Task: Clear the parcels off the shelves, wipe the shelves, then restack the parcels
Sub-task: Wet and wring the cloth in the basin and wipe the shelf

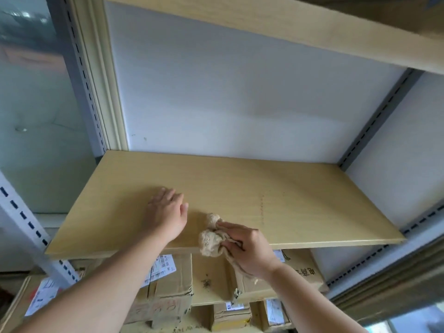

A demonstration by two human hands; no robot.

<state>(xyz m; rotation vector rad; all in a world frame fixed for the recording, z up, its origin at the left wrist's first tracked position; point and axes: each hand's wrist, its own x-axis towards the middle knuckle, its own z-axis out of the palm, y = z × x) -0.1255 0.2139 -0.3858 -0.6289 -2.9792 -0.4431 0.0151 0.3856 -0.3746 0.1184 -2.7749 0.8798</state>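
Here, at the far left, a glass pane (36,104) carries blurred reflections too vague to read, and just right of it a grey slotted post (81,75) rises beside pale wood trim (105,87). A second slotted post (24,219) slants across the near left. Between them and the right-hand posts lies the shelf (300,200), a light wood board with a faint dotted line right of its middle and nothing on it but the hands and the rag. The left hand (167,216) rests flat on the board left of centre, fingers straight and spread a little, holding nothing. Just to its right, at the near edge, the right hand (249,251) has its fingers curled round a crumpled beige rag (211,239), which touches the board and bulges out on the hand's left side; a tail of it hangs below the wrist. Behind the board stands a white wall (228,92), and above it another wood shelf (264,22) is cut off by the top of the view. Below the near edge, parcels (168,292) of brown cardboard sit on lower levels, partly hidden by the board and both forearms; their labels are too small to read. At the right, a grey slotted post (382,116) climbs the far corner.
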